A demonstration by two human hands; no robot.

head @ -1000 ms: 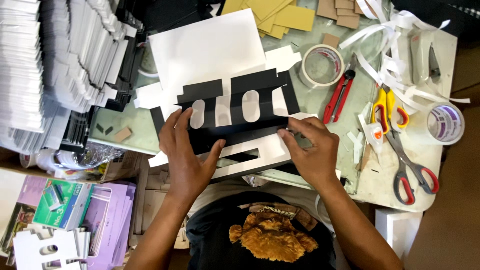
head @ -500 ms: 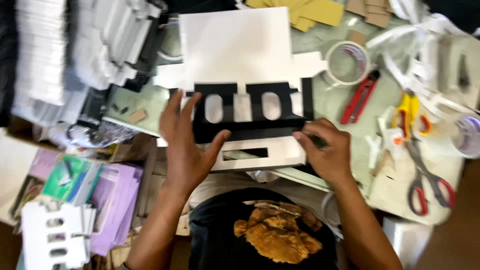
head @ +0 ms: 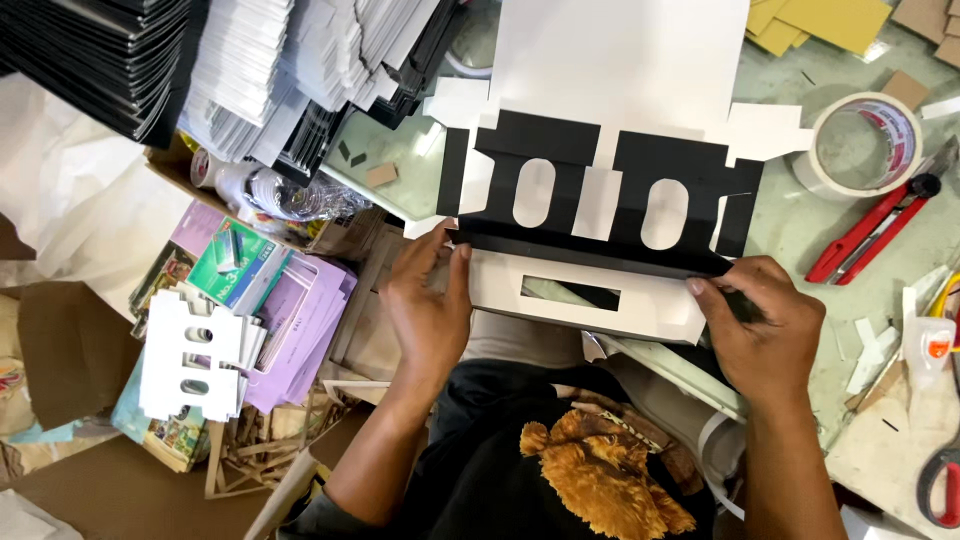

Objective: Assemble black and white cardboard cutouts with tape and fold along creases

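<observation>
You hold a black die-cut card piece (head: 600,190) flat on the green cutting mat (head: 800,230), over a white die-cut card (head: 590,290) with one slot window. The black piece shows two oval holes. Your left hand (head: 430,310) pinches its near left edge, thumb and fingers closed on the fold. Your right hand (head: 765,330) presses the near right corner, fingers curled down on the card.

Far of the piece lies one large white sheet (head: 615,60), partly under it. To the right sit one roll of clear tape (head: 865,145) and one red utility knife (head: 870,230), both apart from the card. At far left lean stacks of white and black cards (head: 250,70). Near left, one white cut-out piece (head: 190,355) rests on purple boxes (head: 300,320), beside one green box (head: 235,265).
</observation>
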